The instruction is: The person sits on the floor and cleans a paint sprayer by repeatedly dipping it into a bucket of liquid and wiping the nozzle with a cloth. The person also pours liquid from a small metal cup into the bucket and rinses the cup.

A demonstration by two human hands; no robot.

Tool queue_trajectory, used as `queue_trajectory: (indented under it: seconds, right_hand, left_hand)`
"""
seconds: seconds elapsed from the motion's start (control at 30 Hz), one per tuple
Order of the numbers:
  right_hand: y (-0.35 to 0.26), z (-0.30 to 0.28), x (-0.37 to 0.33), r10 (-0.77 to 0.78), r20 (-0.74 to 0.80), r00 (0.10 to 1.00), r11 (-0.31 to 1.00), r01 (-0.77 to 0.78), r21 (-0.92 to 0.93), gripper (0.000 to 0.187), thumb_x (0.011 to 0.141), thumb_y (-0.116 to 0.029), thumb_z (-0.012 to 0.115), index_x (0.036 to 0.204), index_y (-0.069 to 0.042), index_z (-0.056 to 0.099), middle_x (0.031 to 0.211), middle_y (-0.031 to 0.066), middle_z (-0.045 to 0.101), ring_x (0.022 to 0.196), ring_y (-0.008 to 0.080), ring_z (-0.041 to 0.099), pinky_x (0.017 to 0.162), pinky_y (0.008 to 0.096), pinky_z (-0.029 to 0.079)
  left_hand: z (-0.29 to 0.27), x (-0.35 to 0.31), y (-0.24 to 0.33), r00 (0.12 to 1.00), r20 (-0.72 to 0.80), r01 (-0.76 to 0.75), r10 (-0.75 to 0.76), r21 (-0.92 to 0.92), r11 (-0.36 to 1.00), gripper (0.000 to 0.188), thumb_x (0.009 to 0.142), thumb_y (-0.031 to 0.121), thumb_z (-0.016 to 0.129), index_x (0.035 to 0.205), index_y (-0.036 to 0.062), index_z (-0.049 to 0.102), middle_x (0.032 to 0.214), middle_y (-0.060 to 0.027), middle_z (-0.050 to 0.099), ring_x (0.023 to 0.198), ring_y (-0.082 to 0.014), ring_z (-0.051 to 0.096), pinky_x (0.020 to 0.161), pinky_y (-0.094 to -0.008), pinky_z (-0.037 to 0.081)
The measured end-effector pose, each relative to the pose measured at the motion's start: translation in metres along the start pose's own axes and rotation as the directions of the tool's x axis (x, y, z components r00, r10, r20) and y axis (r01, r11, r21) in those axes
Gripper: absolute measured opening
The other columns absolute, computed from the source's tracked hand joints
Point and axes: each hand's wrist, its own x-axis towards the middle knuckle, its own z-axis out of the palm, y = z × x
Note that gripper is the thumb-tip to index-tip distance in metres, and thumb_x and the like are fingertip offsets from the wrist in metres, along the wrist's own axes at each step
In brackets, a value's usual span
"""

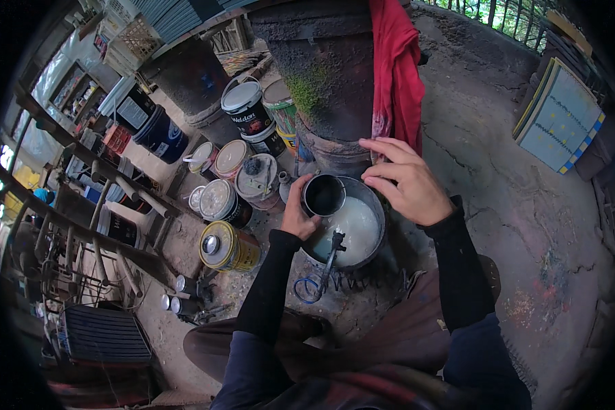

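My left hand (298, 212) is closed around the side of a small dark metal cup (324, 195), its opening turned up toward me. The inside looks dark, and I cannot tell what is in it. Below the cup stands a bucket (381, 236) with cloudy whitish liquid (354, 229). Over the bucket's near rim lies a metal tool with a black end (337, 240) and a blue ring (308, 290). My right hand (408, 179) hovers above the bucket's right rim, fingers apart, close to the lower end of a red cloth (395, 75).
A large dark drum (335, 82) with moss stands just beyond the bucket. Several paint pails, one a yellow can (229, 246), crowd the left. Spray cans (184, 284) lie near a wooden rack (82, 219). Boards (560, 116) lean at the right wall.
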Motion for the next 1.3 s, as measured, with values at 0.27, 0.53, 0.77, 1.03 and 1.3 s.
queue_trajectory:
  seconds: [0.27, 0.53, 0.77, 1.03, 1.3]
  right_hand:
    - [0.000, 0.058, -0.006, 0.012, 0.014, 1.000, 0.993, -0.010, -0.114, 0.010, 0.078, -0.011, 0.069, 0.086, -0.004, 0.071, 0.138, 0.0073, 0.049, 0.131, 0.0365, 0.037, 0.104, 0.0441, 0.035]
    - [-0.009, 0.075, -0.006, -0.003, 0.060, 0.998, 0.983, 0.014, -0.185, 0.007, 0.077, -0.011, 0.069, 0.081, -0.007, 0.073, 0.143, 0.0017, 0.045, 0.137, 0.0344, 0.030, 0.105, 0.0492, 0.030]
    - [-0.005, 0.082, -0.009, 0.000, 0.039, 0.999, 0.991, 0.005, -0.131, 0.007, 0.079, -0.011, 0.065, 0.078, -0.005, 0.070, 0.144, 0.0018, 0.043, 0.137, 0.0347, 0.028, 0.103, 0.0580, 0.029]
    - [-0.008, 0.084, -0.007, 0.028, 0.029, 0.999, 0.991, -0.024, -0.129, 0.011, 0.080, -0.013, 0.064, 0.076, -0.004, 0.067, 0.143, 0.0024, 0.043, 0.136, 0.0350, 0.030, 0.101, 0.0622, 0.030]
    - [-0.015, 0.079, -0.004, 0.080, -0.008, 0.997, 0.989, -0.080, -0.126, 0.007, 0.078, -0.011, 0.067, 0.079, -0.004, 0.070, 0.142, 0.0033, 0.046, 0.131, 0.0380, 0.036, 0.103, 0.0485, 0.031]
  left_hand:
    - [0.004, -0.002, 0.029, 0.996, 0.052, -0.066, 0.069, -0.056, 0.996, 0.086, 0.060, -0.008, 0.066, 0.138, 0.0029, 0.031, 0.133, -0.0148, 0.044, 0.127, -0.0245, 0.044, 0.108, -0.0333, 0.034]
    - [-0.001, -0.007, 0.032, 0.995, 0.066, -0.074, 0.078, -0.065, 0.995, 0.086, 0.059, -0.008, 0.065, 0.138, 0.0031, 0.032, 0.135, -0.0139, 0.042, 0.129, -0.0252, 0.043, 0.109, -0.0344, 0.033]
    - [-0.004, -0.008, 0.035, 0.995, 0.063, -0.079, 0.082, -0.051, 0.996, 0.084, 0.060, -0.006, 0.066, 0.138, 0.0034, 0.034, 0.135, -0.0136, 0.042, 0.129, -0.0254, 0.043, 0.108, -0.0346, 0.034]
    - [-0.005, -0.005, 0.036, 0.994, 0.071, -0.087, 0.088, -0.015, 0.996, 0.084, 0.063, -0.005, 0.070, 0.138, 0.0038, 0.034, 0.136, -0.0131, 0.042, 0.129, -0.0244, 0.043, 0.107, -0.0337, 0.036]
    - [0.012, -0.013, 0.037, 0.989, -0.139, -0.034, 0.045, 0.079, 0.996, 0.092, 0.059, 0.011, 0.086, 0.131, 0.0041, 0.029, 0.123, -0.0135, 0.049, 0.116, -0.0230, 0.051, 0.100, -0.0346, 0.041]
